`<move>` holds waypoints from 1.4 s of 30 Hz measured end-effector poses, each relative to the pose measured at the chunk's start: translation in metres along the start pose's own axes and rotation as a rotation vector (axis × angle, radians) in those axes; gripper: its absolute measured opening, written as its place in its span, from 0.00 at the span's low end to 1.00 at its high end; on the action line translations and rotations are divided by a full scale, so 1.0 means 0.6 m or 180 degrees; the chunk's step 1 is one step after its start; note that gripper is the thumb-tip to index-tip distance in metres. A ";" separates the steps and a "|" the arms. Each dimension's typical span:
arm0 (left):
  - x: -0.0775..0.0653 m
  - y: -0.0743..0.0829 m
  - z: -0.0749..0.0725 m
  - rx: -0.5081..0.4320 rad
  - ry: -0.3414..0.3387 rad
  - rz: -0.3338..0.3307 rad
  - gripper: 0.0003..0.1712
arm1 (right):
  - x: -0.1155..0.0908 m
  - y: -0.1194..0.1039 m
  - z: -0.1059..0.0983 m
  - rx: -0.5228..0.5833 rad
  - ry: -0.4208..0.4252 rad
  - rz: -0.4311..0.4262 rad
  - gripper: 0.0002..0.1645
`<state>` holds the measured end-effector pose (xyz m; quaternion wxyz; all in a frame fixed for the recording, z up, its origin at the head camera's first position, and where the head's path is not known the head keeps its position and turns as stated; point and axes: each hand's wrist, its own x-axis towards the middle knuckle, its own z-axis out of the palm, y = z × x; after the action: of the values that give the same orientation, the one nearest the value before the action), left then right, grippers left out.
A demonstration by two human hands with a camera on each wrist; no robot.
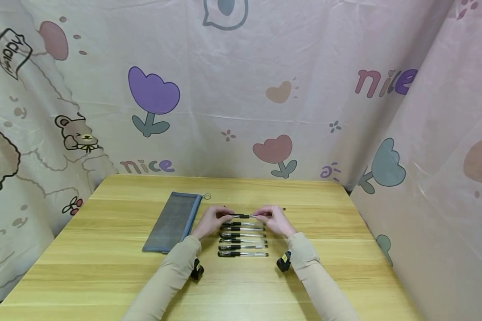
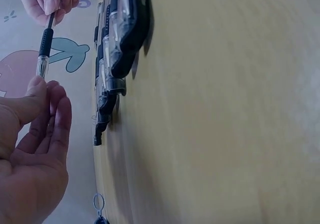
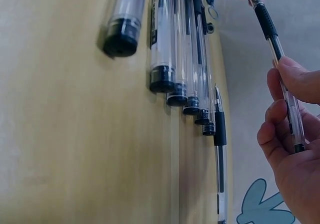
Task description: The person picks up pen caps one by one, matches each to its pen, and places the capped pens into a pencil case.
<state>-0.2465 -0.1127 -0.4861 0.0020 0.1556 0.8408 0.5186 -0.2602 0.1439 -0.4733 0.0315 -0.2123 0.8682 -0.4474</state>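
Observation:
Above the far end of a row of pens, both hands hold one clear-barrelled gel pen (image 1: 241, 216) level between them. My left hand (image 1: 213, 220) pinches its clear tip end between thumb and fingers. The right hand (image 1: 276, 220) grips the barrel, with the pen's back end lying across the fingers in the right wrist view. Between the hands the black rubber grip (image 2: 46, 42) shows. Several capped gel pens (image 1: 243, 254) lie parallel on the table in front of the hands. Beyond that row lies an uncapped pen (image 3: 220, 134), its metal point bare, partly hidden by my right hand in the head view.
A grey mesh zip pouch (image 1: 168, 223) with blue edging lies left of the pens, a ring (image 1: 207, 196) on its zip. The wooden table (image 1: 84, 267) ends at a printed curtain (image 1: 225, 89). Small black cameras are worn on both wrists.

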 end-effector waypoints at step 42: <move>-0.003 0.005 0.004 -0.0169 0.0334 -0.0035 0.10 | 0.009 -0.011 0.005 -0.0108 0.0118 0.0098 0.09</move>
<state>-0.2435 -0.1100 -0.4848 -0.0352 0.1235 0.8265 0.5481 -0.2621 0.1360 -0.4689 0.0186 -0.1911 0.8793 -0.4359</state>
